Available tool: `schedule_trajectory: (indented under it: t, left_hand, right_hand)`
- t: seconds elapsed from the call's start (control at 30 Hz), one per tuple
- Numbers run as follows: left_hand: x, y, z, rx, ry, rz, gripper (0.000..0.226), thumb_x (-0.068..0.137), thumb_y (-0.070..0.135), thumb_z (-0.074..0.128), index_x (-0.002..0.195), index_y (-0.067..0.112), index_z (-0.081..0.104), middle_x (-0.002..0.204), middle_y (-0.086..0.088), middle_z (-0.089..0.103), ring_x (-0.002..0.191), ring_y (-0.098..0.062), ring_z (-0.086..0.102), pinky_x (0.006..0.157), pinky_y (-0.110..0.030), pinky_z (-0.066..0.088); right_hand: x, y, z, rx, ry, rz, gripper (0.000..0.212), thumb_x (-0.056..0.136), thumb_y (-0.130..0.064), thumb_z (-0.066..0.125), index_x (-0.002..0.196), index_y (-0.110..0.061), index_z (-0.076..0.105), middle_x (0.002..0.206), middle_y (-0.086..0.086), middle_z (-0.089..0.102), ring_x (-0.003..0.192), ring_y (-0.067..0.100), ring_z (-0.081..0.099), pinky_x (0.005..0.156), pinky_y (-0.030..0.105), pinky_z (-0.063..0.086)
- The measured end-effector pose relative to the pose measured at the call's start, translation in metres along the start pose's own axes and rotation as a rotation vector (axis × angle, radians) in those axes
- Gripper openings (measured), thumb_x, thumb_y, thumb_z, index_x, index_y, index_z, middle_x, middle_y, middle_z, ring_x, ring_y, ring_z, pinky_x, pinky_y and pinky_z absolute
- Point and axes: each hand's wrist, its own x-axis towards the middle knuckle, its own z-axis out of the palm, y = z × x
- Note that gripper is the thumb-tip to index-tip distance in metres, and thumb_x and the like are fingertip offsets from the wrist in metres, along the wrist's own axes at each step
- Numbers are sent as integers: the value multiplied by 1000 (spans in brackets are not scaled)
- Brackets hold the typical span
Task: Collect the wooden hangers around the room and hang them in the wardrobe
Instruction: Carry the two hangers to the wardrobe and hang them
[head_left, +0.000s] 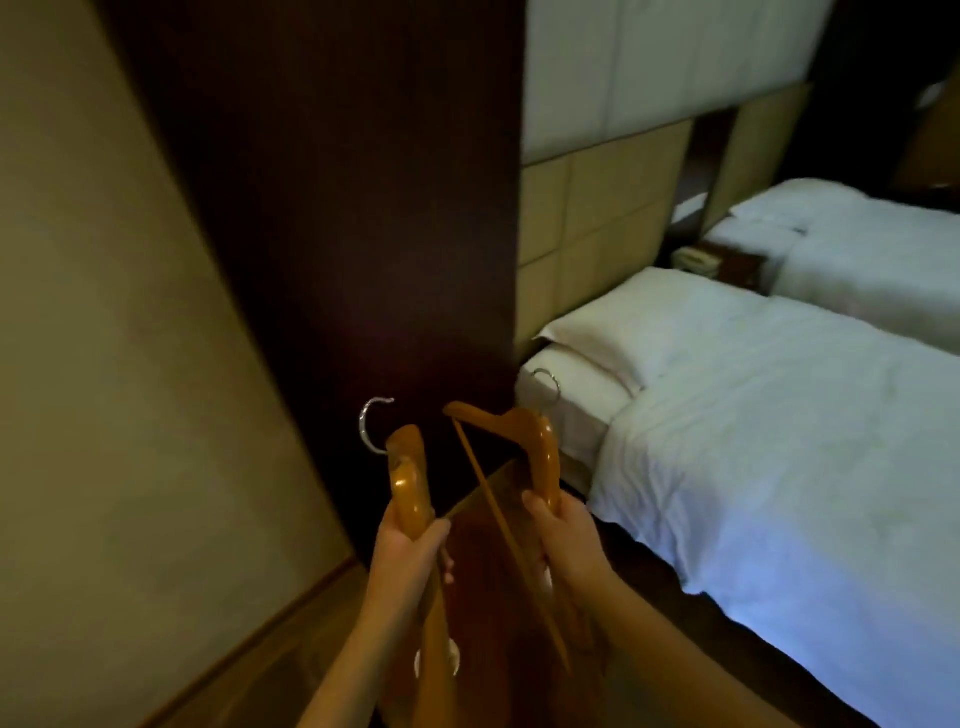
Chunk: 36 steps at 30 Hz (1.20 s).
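I hold one wooden hanger in each hand, low in the middle of the view. My left hand (410, 556) is closed around the left hanger (410, 483), whose silver hook curls up to the left. My right hand (563, 540) grips the right hanger (543, 452) by one arm; its thin crossbar runs down between my hands and its metal hook points toward the bed. A tall dark wooden panel (353, 218), possibly the wardrobe's side, rises straight ahead behind both hangers. Its inside is hidden.
A beige wall (104, 364) runs along the left with a wooden skirting at floor level. A bed (779, 441) with white bedding and a pillow fills the right, a second bed (872, 260) behind it, a nightstand with a phone (698, 257) between them.
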Motion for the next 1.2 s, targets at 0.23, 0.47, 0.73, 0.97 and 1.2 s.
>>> schedule_trajectory:
  t: [0.23,0.47,0.73,0.97,1.2]
  left_hand:
    - [-86,20,180,157,-320,95,17,91,8,57,107,8,54,60,-7,54,48,-16,54,47,-27,47]
    - [-215,2,365,220,-627,169,21,92,6,55,108,-8,55,69,-10,56,56,-19,55,42,-22,50]
    - [-346,-29,543,305,-880,134,26,92,18,61,108,-2,59,71,-13,62,60,-23,62,53,-27,52]
    - [-405,-31,696,377,-1159,224,27,89,17,65,110,2,57,72,-14,61,57,-23,63,48,-24,53]
    - [-467,-15,863,454,-1481,301,36,93,27,59,120,3,55,86,-13,62,64,-21,62,58,-26,54]
  right_hand:
    - [-102,9,-189,59,278,-8,28,98,-27,49,76,-11,53,49,-3,50,39,7,48,45,17,44]
    - [-258,57,-366,116,661,31,25,97,-28,51,76,-16,54,59,1,49,50,11,49,51,20,43]
    - [-411,117,-521,178,996,84,19,97,-28,51,83,-17,56,60,2,49,46,9,47,49,24,43]
    - [-441,161,-639,218,1308,236,22,94,-38,55,91,-17,59,66,1,56,56,11,53,59,25,48]
    - [-477,155,-757,365,1624,268,22,94,-36,55,104,-16,59,71,-2,58,57,10,54,54,22,46]
